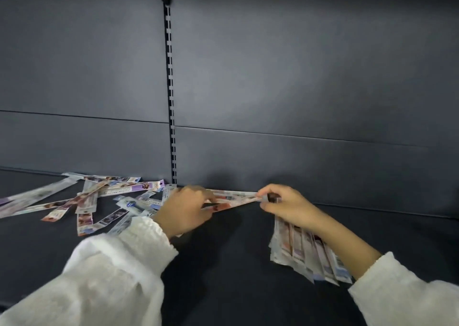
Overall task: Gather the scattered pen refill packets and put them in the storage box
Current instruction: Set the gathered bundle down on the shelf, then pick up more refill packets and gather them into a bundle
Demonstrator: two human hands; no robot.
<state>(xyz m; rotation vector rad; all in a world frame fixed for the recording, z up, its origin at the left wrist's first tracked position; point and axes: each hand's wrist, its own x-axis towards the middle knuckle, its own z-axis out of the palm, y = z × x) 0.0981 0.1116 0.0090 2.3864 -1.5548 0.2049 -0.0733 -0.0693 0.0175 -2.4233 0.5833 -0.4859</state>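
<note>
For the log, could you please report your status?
Left hand and right hand pinch packets between them. Right also holds bundle. Loose pile waits on shelf.

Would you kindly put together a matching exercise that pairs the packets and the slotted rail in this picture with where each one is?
Things:
1 scattered packets
2 packet bundle
3 stretched packets
4 slotted rail

Places:
A running up the back panel
B spanning between the left hand and the right hand
C lying loose on the shelf, at the left
D held in the right hand, hanging down

Pairs: 1-C; 2-D; 3-B; 4-A
</note>
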